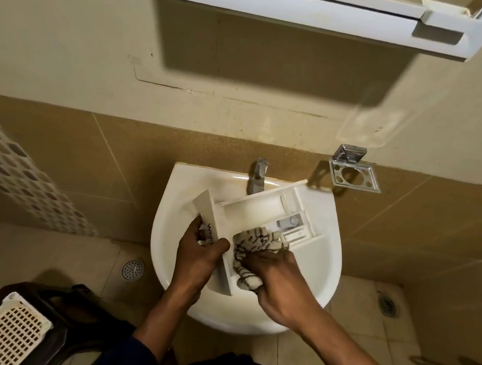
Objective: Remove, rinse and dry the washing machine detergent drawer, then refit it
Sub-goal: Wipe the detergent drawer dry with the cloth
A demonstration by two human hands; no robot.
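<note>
Left hand [197,250] grips drawer [260,214] front over sink [173,193]; right hand [272,270] presses cloth [252,243] inside.

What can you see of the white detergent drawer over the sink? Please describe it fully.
The detergent drawer looks like white plastic, long, with several open compartments and a grey insert. It lies tilted across the sink, below the tap. The left hand grips its front panel; the right hand presses a patterned cloth inside it.

A home bathroom: wall-hung washbasin [172,204], tap [258,175], tiled walls, floor drain [132,269].
</note>
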